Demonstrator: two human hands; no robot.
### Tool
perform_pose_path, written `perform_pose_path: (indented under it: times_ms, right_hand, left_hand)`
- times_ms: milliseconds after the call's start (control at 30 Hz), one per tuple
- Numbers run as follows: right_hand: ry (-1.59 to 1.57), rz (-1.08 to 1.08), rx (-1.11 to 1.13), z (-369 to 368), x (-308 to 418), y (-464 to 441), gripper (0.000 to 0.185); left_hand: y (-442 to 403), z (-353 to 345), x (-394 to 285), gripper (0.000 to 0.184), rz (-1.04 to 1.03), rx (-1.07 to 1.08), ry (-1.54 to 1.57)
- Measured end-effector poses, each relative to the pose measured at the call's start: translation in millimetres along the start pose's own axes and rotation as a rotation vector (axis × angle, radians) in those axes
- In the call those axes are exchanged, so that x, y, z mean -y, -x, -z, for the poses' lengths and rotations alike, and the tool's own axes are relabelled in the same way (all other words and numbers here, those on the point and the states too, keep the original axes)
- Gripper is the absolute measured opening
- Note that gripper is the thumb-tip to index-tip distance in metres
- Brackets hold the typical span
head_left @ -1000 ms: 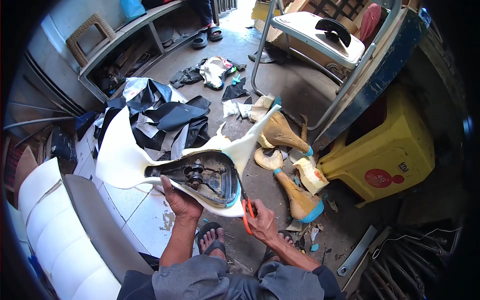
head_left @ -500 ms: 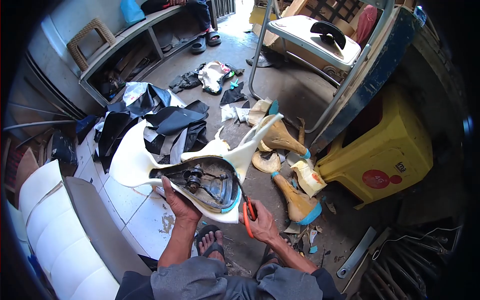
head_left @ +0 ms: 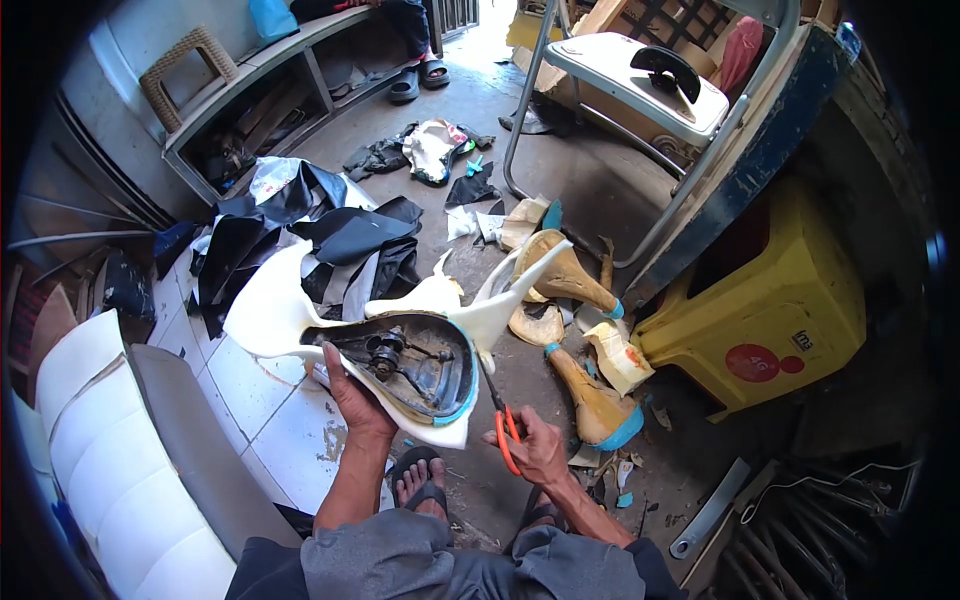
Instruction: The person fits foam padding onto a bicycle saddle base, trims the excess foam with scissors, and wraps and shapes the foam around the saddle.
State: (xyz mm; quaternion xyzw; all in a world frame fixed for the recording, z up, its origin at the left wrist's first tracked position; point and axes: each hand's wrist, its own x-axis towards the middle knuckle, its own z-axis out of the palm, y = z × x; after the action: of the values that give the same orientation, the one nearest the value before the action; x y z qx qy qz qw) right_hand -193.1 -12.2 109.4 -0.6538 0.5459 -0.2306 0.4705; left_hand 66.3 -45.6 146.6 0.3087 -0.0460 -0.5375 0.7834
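My left hand is closed around the lower left side of a bicycle saddle, turned so that its dark underside and metal clamp face up. White foam sheet wraps the saddle and spreads beyond it at the left, with a pointed flap rising at the right. A blue edge shows along the saddle's wide end. My right hand grips scissors by their orange handles. Their dark blades point upward beside the foam's right edge; whether they touch it I cannot tell.
Old saddle padding pieces and scraps lie on the floor to the right, near a yellow plastic stool. Black material is heaped on the left. A folding chair stands behind. Another person's legs show at the bench.
The scissors have moved down and slightly right, away from the saddle's edge, and more of their blades shows. The foam and saddle have shifted only slightly.
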Motion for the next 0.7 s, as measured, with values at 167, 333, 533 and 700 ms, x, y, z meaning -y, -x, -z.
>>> perform_pose_path:
  times_ms: [167, 333, 533, 700]
  right_hand:
    - [-0.038, -0.232, 0.118, -1, 1, 18, 0.067]
    - [-0.248, -0.123, 0.182, -13, 5, 14, 0.059]
    - [-0.353, -0.167, 0.15, -28, -4, -6, 0.062]
    - [-0.29, -0.129, 0.03, -14, 5, -11, 0.067]
  left_hand:
    - [-15, 14, -13, 0.064, -0.106, -0.026, 0.019]
    - [-12, 20, -14, 0.064, -0.139, -0.004, -0.007]
    - [9, -7, -1, 0.066, 0.035, 0.08, -0.031]
    - [11, -5, 16, 0.066, 0.102, 0.022, -0.058]
